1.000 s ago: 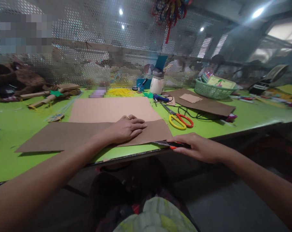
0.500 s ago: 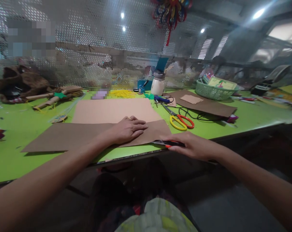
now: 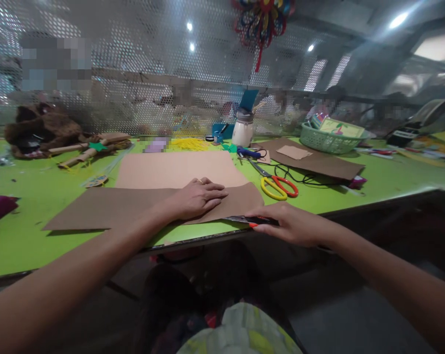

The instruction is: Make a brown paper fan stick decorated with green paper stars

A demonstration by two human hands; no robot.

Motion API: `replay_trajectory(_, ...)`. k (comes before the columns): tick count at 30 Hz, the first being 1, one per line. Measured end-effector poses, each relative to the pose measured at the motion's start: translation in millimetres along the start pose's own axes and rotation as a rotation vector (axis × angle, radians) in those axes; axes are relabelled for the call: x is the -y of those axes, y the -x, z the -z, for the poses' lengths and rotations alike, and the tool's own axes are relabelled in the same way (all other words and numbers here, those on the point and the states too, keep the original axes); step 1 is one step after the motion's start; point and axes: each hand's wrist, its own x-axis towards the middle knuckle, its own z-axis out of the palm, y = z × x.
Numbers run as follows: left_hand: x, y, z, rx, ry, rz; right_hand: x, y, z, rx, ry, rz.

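Note:
My left hand (image 3: 197, 197) lies flat, fingers together, on a dark brown cardboard sheet (image 3: 108, 209) at the green table's (image 3: 19, 241) near edge. My right hand (image 3: 292, 224) is closed round a utility knife (image 3: 244, 220) with a dark body and an orange part. The knife's tip lies along the sheet's near right edge. A lighter tan sheet (image 3: 174, 168) lies just behind the brown one.
Yellow and red scissors (image 3: 276, 186) lie to the right, with a black cord and another brown sheet (image 3: 318, 162) behind. A green basket (image 3: 327, 140), a white jar (image 3: 243, 130), a brown furry thing (image 3: 41, 130) and a perforated screen stand at the back.
My right hand has slid the knife leftward along the brown sheet's near edge. My left hand stays pressed on the sheet.

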Motion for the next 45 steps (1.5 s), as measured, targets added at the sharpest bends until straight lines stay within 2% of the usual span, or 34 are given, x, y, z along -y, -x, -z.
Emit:
replay_trajectory(9, 0, 0, 0, -0.006, 0.008, -0.004, 4, -13, 3, 0.023, -0.050, 0.037)
replay_trajectory(19, 1, -1, -1, -0.012, 0.010, -0.014, 5, -1, 2, 0.024, -0.028, 0.003)
replay_trajectory(27, 4, -1, -2, -0.010, 0.012, -0.024, 11, -24, 0, 0.031, -0.037, 0.078)
replay_trajectory(37, -2, -1, 0, -0.026, 0.029, -0.008, 12, -11, -1, 0.048, -0.053, 0.011)
replay_trajectory(45, 2, -2, -4, -0.029, 0.036, -0.014, 17, -25, -3, 0.048, -0.035, 0.040)
